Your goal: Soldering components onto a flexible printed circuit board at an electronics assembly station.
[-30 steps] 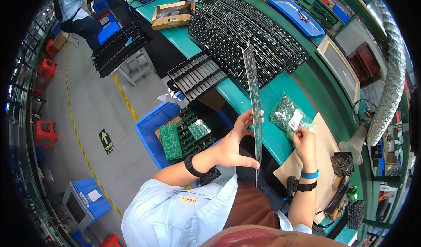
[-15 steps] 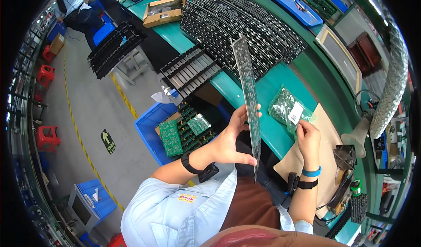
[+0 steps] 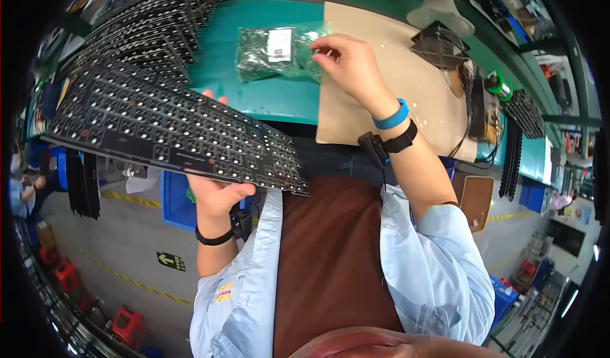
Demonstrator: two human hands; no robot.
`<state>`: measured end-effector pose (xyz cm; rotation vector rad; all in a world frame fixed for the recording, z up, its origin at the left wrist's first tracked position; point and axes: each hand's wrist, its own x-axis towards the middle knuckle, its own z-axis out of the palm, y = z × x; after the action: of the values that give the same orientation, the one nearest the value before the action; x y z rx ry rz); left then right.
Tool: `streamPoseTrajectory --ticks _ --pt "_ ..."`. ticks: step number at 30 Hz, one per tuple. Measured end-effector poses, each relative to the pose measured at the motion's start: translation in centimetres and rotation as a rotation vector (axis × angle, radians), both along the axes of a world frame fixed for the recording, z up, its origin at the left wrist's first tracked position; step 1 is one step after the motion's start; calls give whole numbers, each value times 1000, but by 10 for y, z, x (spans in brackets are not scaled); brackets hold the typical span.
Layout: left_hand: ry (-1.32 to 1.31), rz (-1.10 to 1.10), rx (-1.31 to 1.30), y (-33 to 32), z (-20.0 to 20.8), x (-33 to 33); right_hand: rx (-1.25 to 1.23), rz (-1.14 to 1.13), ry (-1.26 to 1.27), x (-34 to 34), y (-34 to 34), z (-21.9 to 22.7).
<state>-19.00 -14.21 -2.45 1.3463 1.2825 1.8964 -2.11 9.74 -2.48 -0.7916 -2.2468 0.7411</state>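
My left hand [image 3: 217, 196] grips a large black circuit board [image 3: 171, 126], tilted above the bench's near edge. Rows of small white-dotted round parts cover the board's face; my thumb is at its lower edge and fingertips show beyond its upper edge. My right hand [image 3: 356, 72] hovers at the open right end of a clear green-tinted plastic bag [image 3: 254, 56]. Its fingers are curled toward the thumb; whatever small thing may be between them is too small to make out. Dark small parts fill the bag, which has a white label [image 3: 279, 45].
Stacked black boards [image 3: 146, 27] stand at the left on the green bench mat [image 3: 273, 104]. Brown paper [image 3: 375, 113] covers the mat's right part. Beyond it are a small fan [image 3: 440, 45], a green solder spool [image 3: 499, 86] and cables. A blue bin [image 3: 178, 199] sits below the board.
My view has swung right toward the bag and brown paper. The board has turned from edge-on to show its face, still in my left hand. My right hand has moved off the label.
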Motion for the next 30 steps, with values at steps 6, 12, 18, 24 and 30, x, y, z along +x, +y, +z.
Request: streamPoseTrajectory --ticks 6,12,18,24,30 --pt "-25 26 53 20 15 44 -146 8 173 63 -5 18" --pt "-98 -48 102 27 -15 58 -103 -74 136 153 -10 16" --pt "-152 -128 62 48 -15 71 -182 -161 185 234 -4 -3" --pt "-142 -174 70 71 -22 78 -243 -216 199 284 -9 -34" --pt "-163 -224 93 73 -11 77 -445 -229 366 271 -29 -29"
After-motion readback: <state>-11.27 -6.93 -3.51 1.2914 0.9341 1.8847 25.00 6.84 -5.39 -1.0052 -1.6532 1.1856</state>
